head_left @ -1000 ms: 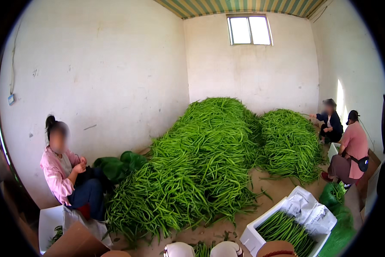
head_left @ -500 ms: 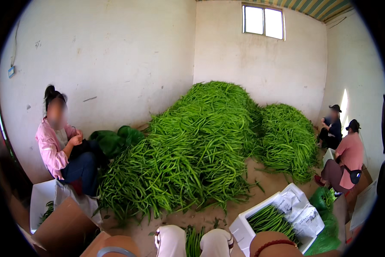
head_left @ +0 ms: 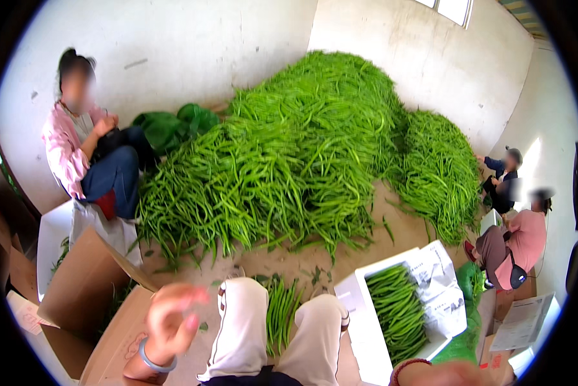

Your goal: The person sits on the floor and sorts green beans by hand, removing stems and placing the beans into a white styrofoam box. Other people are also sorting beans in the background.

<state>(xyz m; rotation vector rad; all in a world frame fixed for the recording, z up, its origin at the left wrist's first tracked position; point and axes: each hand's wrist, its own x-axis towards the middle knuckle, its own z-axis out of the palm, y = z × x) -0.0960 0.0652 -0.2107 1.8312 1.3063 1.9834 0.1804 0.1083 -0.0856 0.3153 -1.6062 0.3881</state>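
Observation:
My left hand (head_left: pixel 171 316) is raised over a brown cardboard box (head_left: pixel 86 283) at the lower left. It is motion-blurred, its fingers loosely curled, with a pale bangle on the wrist and nothing seen in it. Only the top of my right hand (head_left: pixel 459 374) shows at the bottom edge, with a red band on the wrist, next to a white box (head_left: pixel 360 318) lined with paper and holding long green beans (head_left: pixel 397 309). A small bunch of beans (head_left: pixel 281 312) lies on the floor between my knees in white trousers. A huge pile of green beans (head_left: pixel 289 154) fills the floor ahead.
A person in a pink top (head_left: pixel 76 151) sits at the left wall beside green sacks (head_left: pixel 173 125). Two other people (head_left: pixel 517 241) sit at the right by a second bean pile (head_left: pixel 437 170). More boxes and papers (head_left: pixel 524 321) stand at the right.
The view has tilted down and moved closer to the pile. My knees, the left hand and the right wrist have come further into view; the left hand has risen.

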